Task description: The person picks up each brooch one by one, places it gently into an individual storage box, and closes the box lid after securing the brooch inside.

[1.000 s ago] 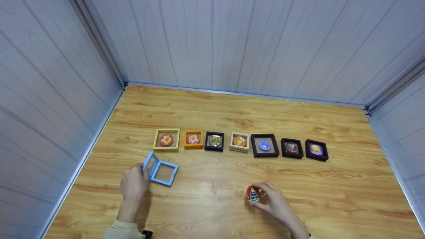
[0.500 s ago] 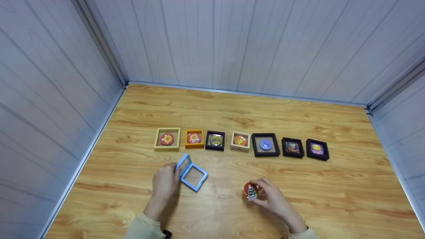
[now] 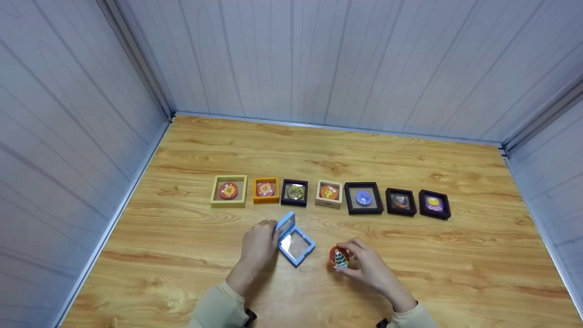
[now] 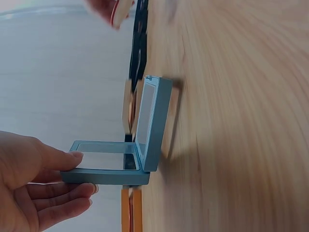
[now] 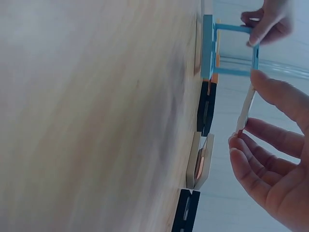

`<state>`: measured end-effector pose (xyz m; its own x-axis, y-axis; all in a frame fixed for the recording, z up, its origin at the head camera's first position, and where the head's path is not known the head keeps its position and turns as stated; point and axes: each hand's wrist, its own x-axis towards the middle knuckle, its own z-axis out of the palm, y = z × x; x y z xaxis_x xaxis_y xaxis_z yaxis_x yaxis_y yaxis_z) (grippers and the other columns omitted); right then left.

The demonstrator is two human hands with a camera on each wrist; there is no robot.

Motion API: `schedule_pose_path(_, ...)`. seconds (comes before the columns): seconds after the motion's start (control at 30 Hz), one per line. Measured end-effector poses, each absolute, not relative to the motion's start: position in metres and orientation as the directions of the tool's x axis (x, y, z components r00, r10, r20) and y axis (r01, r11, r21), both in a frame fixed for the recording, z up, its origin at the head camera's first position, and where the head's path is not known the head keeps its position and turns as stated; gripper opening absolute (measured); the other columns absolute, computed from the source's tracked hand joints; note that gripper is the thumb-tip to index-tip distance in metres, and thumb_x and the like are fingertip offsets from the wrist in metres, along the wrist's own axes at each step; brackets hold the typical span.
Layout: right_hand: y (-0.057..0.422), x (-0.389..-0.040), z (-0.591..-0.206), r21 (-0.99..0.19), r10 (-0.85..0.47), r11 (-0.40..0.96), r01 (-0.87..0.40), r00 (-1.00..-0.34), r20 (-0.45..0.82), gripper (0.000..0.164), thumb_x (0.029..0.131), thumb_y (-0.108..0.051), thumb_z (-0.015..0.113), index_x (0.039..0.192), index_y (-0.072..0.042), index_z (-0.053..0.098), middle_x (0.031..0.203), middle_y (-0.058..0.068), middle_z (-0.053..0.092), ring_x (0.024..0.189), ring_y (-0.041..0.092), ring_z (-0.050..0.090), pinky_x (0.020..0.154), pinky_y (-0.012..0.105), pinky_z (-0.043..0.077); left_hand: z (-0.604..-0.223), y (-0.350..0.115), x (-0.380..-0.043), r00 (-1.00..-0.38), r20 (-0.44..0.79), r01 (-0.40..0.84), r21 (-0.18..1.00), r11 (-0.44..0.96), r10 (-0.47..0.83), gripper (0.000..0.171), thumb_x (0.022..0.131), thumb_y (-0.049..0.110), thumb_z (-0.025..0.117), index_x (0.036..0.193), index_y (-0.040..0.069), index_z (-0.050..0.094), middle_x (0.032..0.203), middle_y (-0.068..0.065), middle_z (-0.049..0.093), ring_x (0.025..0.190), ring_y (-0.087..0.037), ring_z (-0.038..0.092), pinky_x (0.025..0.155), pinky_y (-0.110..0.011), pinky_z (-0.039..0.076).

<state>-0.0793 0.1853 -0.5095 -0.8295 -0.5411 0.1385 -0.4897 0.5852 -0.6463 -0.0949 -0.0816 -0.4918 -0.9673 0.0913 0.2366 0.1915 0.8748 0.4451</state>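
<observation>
My left hand pinches the raised lid of a hinged light-blue square display frame. In the left wrist view the lid lies between thumb and fingers, with a clear film window in it; the frame's other half is swung open at about a right angle, close over the table. My right hand holds a round red-edged disc with a Christmas tree picture, just right of the blue frame. Seen edge-on in the right wrist view, the disc sits between thumb and fingertips.
Behind my hands runs a row of display frames holding round discs: pale yellow, orange, black, light wood, then a larger black one and two small black ones. Pale panels wall the wooden table.
My left hand has carried the opened blue frame rightward across the table, close to the disc. My right hand has shifted slightly left and up with the disc, its picture turned more toward the camera.
</observation>
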Motion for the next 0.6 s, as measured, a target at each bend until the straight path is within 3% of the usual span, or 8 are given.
schedule_pose_path(0.6,0.173,-0.093,-0.511,-0.637,-0.582,0.593,-0.492,-0.809,0.083,0.050,0.070,-0.018,0.074,0.112,0.000,0.055,0.097,0.003,0.052,0.081,0.014,0.053,0.072,0.026,0.047,-0.490,-0.042,-0.103,-0.953,0.146,0.301,0.383,0.873,0.264,0.014,0.082,0.018,0.062,0.082,0.004,0.066,0.069,-0.006,0.059,0.058,-0.018,0.057,0.049,-0.031,0.045)
